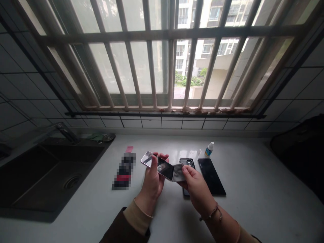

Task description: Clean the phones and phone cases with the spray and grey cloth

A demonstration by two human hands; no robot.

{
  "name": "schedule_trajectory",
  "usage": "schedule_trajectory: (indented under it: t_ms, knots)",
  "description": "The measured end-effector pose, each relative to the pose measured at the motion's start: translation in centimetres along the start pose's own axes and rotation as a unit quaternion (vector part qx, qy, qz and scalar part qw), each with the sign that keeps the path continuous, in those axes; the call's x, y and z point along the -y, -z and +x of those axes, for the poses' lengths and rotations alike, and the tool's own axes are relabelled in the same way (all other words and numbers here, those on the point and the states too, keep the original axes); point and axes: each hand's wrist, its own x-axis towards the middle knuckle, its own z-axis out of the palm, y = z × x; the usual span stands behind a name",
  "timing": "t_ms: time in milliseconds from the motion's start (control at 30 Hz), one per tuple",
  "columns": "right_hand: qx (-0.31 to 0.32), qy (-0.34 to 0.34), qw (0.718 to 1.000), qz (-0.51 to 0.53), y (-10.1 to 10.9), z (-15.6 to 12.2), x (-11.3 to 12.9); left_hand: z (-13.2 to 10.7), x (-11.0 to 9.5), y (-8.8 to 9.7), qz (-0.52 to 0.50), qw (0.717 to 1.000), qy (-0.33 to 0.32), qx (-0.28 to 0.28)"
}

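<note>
My left hand (154, 179) is closed around a phone (165, 168) with a pale frame, its dark glossy screen facing up and the thumb across it. Between the thumb and fingers of my right hand (193, 179) is a grey cloth (178, 172), which meets the phone's near right end. Beneath the right hand and cloth lies a black phone case (186, 193) with a camera cutout, partly hidden. Just right of it, a black phone-shaped slab (211, 177) rests flat on the counter.
A small spray bottle (209, 149) stands behind the slab, its small clear cap (199, 152) beside it. At left lie a pixelated dark packet (124, 170) and a pink slip (129, 149) on the white counter (88, 209). Further left is a sink (50, 207) with a faucet (66, 132). A dark bag-like object (301, 152) stands right.
</note>
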Motion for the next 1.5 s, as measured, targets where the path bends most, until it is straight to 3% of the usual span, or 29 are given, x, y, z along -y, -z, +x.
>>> schedule_trajectory:
  t_ms: [167,300,433,600,667,767,867,967,1033,1267,1500]
  knots:
    - [0.035,-0.036,0.999,0.009,-0.3,-0.7,0.4,-0.2,0.8,0.3,0.053,0.995,-0.084,0.009]
    - [0.108,-0.091,0.99,0.008,-0.3,-1.2,1.2,0.6,0.6,0.7,0.041,0.994,-0.085,-0.052]
    - [0.118,-0.096,0.988,-0.016,0.4,-1.0,2.0,1.2,0.0,0.8,0.006,0.993,0.035,-0.111]
    - [-0.033,0.07,0.996,-0.04,1.6,0.2,2.7,0.7,-0.5,0.5,0.03,0.966,0.252,-0.045]
    - [-0.077,0.146,0.979,-0.116,2.0,0.2,2.9,0.2,-0.3,0.3,0.044,0.944,0.327,0.01]
    - [-0.076,0.225,0.935,-0.264,2.1,-0.4,2.9,-0.7,0.3,0.0,0.044,0.904,0.416,0.085]
    - [-0.01,0.284,0.881,-0.377,1.7,-1.0,2.5,-1.4,1.0,-0.2,0.043,0.888,0.444,0.111]
    - [0.076,0.352,0.817,-0.45,1.1,-1.1,1.8,-1.5,1.5,-0.2,0.05,0.89,0.443,0.094]
    - [0.113,0.387,0.789,-0.463,0.8,-1.1,1.6,-1.4,1.4,-0.1,0.046,0.892,0.441,0.084]
    - [0.117,0.434,0.77,-0.452,1.0,-1.2,2.4,-1.7,0.8,-0.1,0.04,0.893,0.438,0.099]
    - [0.21,0.441,0.726,-0.483,0.9,-1.5,2.6,-0.7,1.1,0.3,-0.014,0.901,0.425,0.089]
